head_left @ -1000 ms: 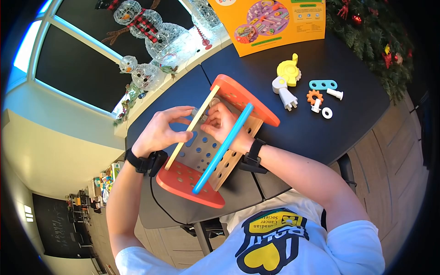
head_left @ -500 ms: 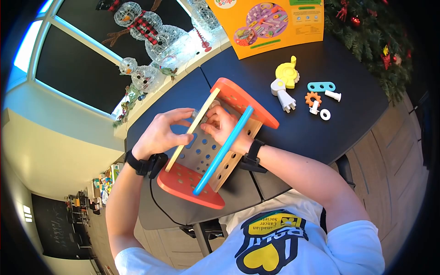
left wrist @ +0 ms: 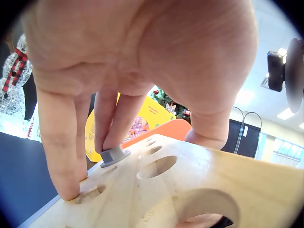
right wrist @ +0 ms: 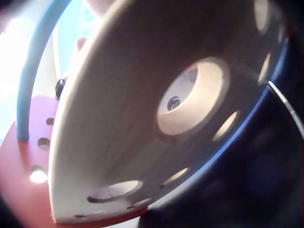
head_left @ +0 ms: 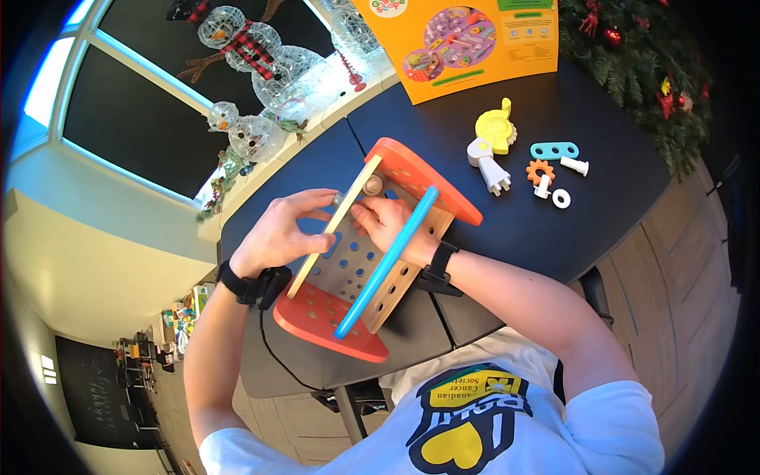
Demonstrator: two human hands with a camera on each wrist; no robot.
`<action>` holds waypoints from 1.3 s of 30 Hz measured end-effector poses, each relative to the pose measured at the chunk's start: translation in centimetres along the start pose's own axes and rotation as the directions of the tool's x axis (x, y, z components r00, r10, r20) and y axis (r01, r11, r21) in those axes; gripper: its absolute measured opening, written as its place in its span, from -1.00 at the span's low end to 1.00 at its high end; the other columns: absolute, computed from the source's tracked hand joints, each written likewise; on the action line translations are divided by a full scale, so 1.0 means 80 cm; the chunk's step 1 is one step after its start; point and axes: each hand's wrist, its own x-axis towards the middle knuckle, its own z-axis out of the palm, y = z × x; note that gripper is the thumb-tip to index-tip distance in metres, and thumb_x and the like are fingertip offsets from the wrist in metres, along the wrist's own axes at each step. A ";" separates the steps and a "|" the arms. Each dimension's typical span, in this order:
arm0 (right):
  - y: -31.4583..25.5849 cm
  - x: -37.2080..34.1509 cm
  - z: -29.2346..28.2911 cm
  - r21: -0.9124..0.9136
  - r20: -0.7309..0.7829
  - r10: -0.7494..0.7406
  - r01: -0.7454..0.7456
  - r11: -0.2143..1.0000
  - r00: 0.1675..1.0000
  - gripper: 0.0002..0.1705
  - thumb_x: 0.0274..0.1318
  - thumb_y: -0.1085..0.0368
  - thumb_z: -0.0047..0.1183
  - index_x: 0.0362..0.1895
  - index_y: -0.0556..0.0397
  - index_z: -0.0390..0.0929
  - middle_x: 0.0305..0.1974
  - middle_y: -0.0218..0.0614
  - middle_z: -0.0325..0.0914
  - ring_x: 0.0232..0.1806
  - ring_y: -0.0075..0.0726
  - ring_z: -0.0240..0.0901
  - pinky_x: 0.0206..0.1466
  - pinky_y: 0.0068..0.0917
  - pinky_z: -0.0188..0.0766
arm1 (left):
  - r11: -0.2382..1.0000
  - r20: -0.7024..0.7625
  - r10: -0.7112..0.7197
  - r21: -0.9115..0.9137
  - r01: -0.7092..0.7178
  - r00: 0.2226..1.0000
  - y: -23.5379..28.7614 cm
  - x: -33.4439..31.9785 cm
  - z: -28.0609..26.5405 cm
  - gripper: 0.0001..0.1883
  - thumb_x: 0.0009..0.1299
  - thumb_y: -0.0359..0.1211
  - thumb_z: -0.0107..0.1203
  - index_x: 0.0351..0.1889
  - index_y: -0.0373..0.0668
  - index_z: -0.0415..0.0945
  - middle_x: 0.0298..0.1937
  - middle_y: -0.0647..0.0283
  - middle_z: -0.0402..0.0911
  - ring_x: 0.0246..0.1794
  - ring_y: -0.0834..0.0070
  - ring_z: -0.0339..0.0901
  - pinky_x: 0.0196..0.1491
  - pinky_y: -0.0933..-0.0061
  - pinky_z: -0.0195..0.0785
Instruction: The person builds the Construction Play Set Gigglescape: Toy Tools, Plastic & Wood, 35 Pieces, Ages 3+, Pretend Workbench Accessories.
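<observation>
A toolbox with red ends, perforated wooden panels and a blue bar stands on the table. My left hand spans its far panel, thumb at the top edge. In the left wrist view, two fingertips of that hand touch a grey flanged piece on the holed panel; other fingertips touch the wood beside it. My right hand reaches inside the box, fingers bent near the panel; what they hold, if anything, is hidden. Near them sits a round beige piece.
Right of the box lie a yellow piece with a grey claw, a teal strip, an orange gear, white bolts and a white ring. A yellow-orange package stands behind; snowman decorations line the windowsill.
My right fingertips have drawn back slightly toward me, and the round beige piece shows more fully. My left hand stays at the far panel.
</observation>
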 end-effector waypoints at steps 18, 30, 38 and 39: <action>-0.007 -0.008 0.001 0.045 -0.142 -0.213 0.221 0.974 0.967 -0.72 0.36 0.23 0.19 -0.07 0.23 0.63 -0.36 0.04 0.72 -0.27 0.09 0.73 -0.18 -0.05 0.61 | 1.000 0.020 -0.013 0.006 0.013 1.000 0.003 -0.002 0.000 -0.23 0.13 -0.38 0.35 0.37 -0.45 0.47 0.40 0.00 0.54 0.19 0.24 0.67 0.24 0.27 0.57; -0.012 -0.008 -0.009 0.016 -0.052 -0.184 0.185 0.983 0.981 -0.70 0.32 0.21 0.26 -0.04 0.18 0.60 -0.39 -0.06 0.70 -0.33 0.00 0.70 -0.24 -0.17 0.59 | 0.999 0.006 0.028 0.031 -0.028 1.000 0.004 -0.002 0.003 -0.24 0.12 -0.40 0.35 0.34 -0.50 0.46 0.29 -0.02 0.61 0.17 0.24 0.69 0.18 0.26 0.59; -0.011 -0.008 -0.001 0.004 -0.096 -0.198 0.199 0.980 0.975 -0.78 0.39 0.27 0.16 -0.06 0.19 0.64 -0.26 0.03 0.73 -0.22 0.12 0.71 -0.13 -0.11 0.61 | 0.998 -0.003 0.042 0.041 -0.042 0.999 0.007 -0.002 0.005 -0.26 0.13 -0.41 0.35 0.33 -0.51 0.47 0.29 -0.04 0.61 0.16 0.24 0.69 0.17 0.28 0.59; -0.011 -0.007 -0.003 -0.006 -0.105 -0.223 0.223 0.975 0.969 -0.77 0.40 0.26 0.17 -0.06 0.19 0.65 -0.26 0.02 0.73 -0.22 0.09 0.72 -0.13 -0.12 0.61 | 0.998 -0.001 0.041 0.051 -0.040 0.999 0.007 -0.003 0.005 -0.26 0.14 -0.41 0.35 0.33 -0.51 0.47 0.29 -0.04 0.61 0.16 0.24 0.69 0.17 0.28 0.59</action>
